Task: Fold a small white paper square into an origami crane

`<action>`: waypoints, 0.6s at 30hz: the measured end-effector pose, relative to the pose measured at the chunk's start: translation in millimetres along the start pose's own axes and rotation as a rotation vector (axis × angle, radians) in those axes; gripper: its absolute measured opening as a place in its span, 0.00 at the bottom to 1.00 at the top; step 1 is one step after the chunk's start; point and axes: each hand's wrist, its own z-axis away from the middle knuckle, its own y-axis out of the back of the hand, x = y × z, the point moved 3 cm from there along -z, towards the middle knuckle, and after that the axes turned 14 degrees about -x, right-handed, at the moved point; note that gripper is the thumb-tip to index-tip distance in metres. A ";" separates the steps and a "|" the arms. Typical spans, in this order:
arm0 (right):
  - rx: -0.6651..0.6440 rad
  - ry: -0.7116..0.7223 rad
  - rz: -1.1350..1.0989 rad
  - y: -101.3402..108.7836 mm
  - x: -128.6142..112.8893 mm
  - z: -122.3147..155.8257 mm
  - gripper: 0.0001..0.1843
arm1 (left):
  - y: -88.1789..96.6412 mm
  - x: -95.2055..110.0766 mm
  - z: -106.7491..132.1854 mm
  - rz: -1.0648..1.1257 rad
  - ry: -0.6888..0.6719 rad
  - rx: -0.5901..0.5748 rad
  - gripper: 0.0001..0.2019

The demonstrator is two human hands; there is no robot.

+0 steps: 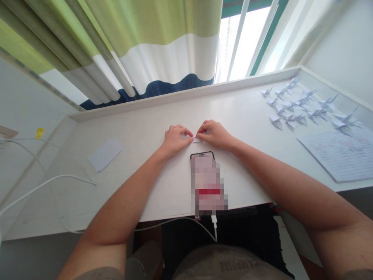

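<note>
Desk [140,128]: white, with a raised rim along the back and right sides.
Open room: the top was bare left of the hands as far as a paper slip [105,154] and a white cable [58,179]. The right side held paper cranes [303,105] and a lined notebook [344,155].
Phone [208,182]: lay just nearer than the hands, reaching the front edge.
Small white paper [198,139]: tiny, mostly hidden, at desk centre between both hands.
Left hand [175,139]: fingertips were pinched on the paper's left end.
Right hand [214,134]: fingertips were pinched on its right end.

Our left arm [122,210] and right arm [291,186] are bare up to short grey-brown sleeves [96,274]; the shirt [233,264] carries dark printed capital letters.
</note>
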 end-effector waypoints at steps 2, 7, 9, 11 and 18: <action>-0.004 -0.028 -0.068 0.0 -0.8 -1.4 0.07 | 0.5 0.6 0.0 -0.009 0.011 -0.009 0.05; -0.001 -0.102 -0.030 -1.9 -3.2 -3.9 0.08 | 2.5 5.0 1.7 -0.047 0.029 -0.033 0.06; 0.014 -0.087 0.053 -4.4 -4.0 -4.0 0.09 | 3.7 7.8 1.2 -0.050 0.060 -0.042 0.06; 0.030 -0.066 0.103 -7.4 -3.5 -3.4 0.10 | 4.7 9.6 -0.6 -0.043 0.122 -0.038 0.06; -0.016 0.073 0.194 -14.1 -6.6 2.6 0.09 | 2.0 6.9 -8.6 -0.018 0.295 0.031 0.05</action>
